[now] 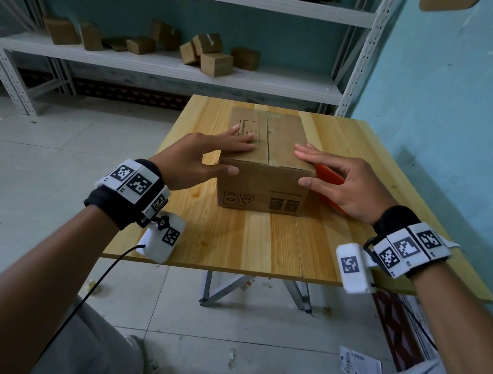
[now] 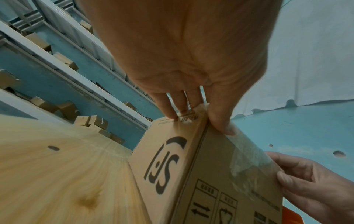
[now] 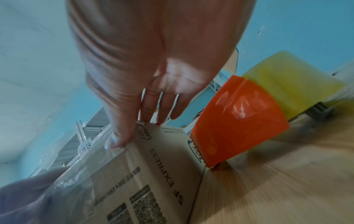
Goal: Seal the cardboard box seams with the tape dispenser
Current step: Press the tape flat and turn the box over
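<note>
**Dispenser lies just right of the right hand**

Both hands, left hand (image 1: 203, 156) and right hand (image 1: 338, 183), rest flat-fingered on the box (image 1: 267, 161), gripping nothing. The tape dispenser (image 3: 237, 121) sits against the box's right side, toward the tabletop's (image 1: 249, 240) right edge, nearest the right hand.

Box (image 1: 267, 158), dispenser (image 1: 328, 179) on table (image 1: 249, 240)
</note>
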The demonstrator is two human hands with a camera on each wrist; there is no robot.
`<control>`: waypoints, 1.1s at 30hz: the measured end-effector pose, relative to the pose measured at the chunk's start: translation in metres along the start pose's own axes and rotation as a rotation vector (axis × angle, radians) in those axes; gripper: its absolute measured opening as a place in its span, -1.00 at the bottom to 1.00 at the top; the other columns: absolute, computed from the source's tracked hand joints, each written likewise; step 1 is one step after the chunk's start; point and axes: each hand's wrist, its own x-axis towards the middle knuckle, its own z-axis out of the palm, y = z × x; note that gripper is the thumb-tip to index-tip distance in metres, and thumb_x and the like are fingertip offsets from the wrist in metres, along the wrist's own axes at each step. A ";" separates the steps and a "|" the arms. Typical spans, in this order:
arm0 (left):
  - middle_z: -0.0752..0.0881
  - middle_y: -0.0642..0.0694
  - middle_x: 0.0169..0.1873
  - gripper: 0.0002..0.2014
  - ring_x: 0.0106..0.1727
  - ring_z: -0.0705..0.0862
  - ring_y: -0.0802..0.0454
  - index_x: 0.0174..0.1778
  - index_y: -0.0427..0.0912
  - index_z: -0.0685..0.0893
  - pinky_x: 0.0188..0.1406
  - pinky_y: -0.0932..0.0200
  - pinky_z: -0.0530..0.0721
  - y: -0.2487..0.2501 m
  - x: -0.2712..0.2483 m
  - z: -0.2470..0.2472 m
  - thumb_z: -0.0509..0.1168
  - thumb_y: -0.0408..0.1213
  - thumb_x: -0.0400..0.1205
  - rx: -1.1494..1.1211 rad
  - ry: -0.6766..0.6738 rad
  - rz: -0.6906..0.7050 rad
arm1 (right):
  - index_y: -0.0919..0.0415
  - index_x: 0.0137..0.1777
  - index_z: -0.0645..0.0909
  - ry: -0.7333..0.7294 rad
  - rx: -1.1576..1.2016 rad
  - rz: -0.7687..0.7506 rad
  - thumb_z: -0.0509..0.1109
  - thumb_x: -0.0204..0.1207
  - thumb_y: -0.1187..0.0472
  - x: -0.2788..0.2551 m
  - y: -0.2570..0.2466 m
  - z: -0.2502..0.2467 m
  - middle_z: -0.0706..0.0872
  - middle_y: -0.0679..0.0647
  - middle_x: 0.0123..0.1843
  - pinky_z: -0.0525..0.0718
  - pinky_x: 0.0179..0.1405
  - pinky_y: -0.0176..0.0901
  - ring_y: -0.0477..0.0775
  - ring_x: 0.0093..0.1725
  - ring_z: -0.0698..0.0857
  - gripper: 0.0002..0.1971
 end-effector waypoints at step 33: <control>0.36 0.20 0.56 -0.47 0.63 0.07 0.32 0.51 0.05 0.47 0.60 0.11 0.17 -0.001 0.001 0.003 0.36 -0.20 0.59 0.002 0.031 -0.009 | 0.11 0.48 0.58 0.046 0.072 0.017 0.48 0.50 0.06 0.000 -0.004 0.004 0.55 -0.15 0.53 0.36 0.61 -0.13 -0.31 0.58 0.36 -0.47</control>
